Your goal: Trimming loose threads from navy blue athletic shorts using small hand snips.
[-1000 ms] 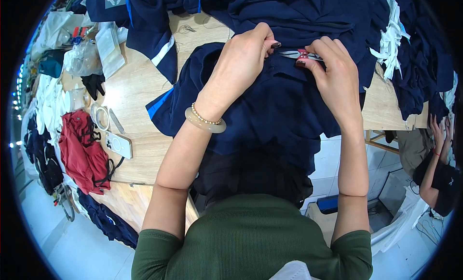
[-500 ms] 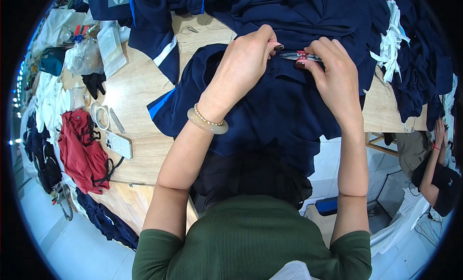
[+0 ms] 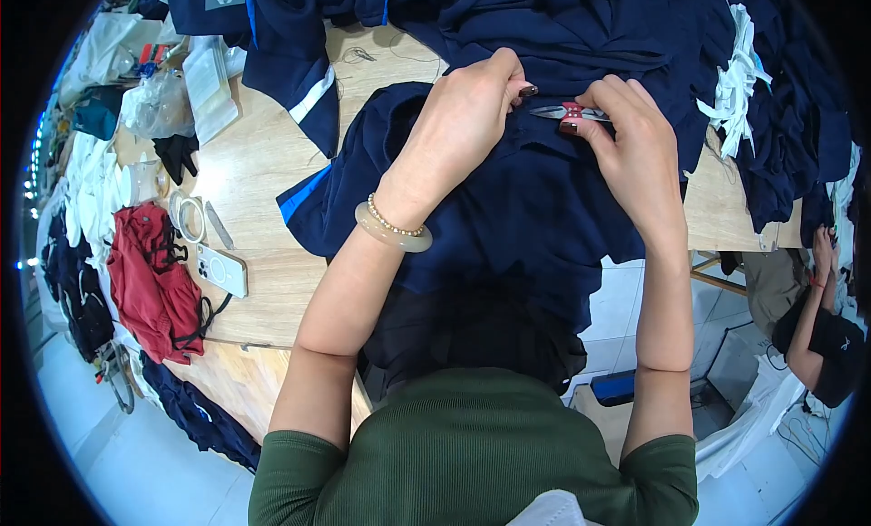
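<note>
Right hand (image 3: 635,150) grips small thread snips (image 3: 567,114), blades pointing left toward left hand's (image 3: 458,127) fingertips pinching the navy garment (image 3: 508,209).

Single head cam, fisheye, looking steeply down over the wooden table (image 3: 263,172), close above it; table's near edge sits mid-frame, floor beyond at lower left.

Wooden table (image 3: 263,177) carries navy garments (image 3: 526,199), phone (image 3: 220,270).
</note>
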A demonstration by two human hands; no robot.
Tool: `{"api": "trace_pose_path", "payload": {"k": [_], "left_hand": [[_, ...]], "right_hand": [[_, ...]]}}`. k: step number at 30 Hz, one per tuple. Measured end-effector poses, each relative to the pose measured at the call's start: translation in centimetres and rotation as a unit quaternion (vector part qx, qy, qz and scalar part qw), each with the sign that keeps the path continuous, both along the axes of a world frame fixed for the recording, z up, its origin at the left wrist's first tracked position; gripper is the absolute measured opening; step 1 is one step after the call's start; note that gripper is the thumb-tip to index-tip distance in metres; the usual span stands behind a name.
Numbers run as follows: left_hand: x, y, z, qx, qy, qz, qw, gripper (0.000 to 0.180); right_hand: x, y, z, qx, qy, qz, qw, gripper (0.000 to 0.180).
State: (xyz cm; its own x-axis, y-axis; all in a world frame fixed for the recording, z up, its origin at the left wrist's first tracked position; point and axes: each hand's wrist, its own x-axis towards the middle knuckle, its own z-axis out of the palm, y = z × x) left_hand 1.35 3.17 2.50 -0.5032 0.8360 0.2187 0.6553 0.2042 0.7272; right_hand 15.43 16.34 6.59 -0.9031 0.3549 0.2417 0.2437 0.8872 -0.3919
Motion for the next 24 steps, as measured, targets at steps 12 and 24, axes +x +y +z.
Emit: {"api": "trace_pose_path", "payload": {"k": [12, 24], "left_hand": [[-0.21, -0.16, 0.23, 0.007, 0.018, 0.005, 1.0, 0.013], [-0.23, -0.07, 0.31, 0.007, 0.003, 0.007, 1.0, 0.012]], "right_hand": [[-0.12, 0.07, -0.15, 0.001, 0.015, 0.0, 1.0, 0.016], [-0.62, 0.0, -0.76, -0.007, 0.031, 0.01, 0.999, 0.017]]}}
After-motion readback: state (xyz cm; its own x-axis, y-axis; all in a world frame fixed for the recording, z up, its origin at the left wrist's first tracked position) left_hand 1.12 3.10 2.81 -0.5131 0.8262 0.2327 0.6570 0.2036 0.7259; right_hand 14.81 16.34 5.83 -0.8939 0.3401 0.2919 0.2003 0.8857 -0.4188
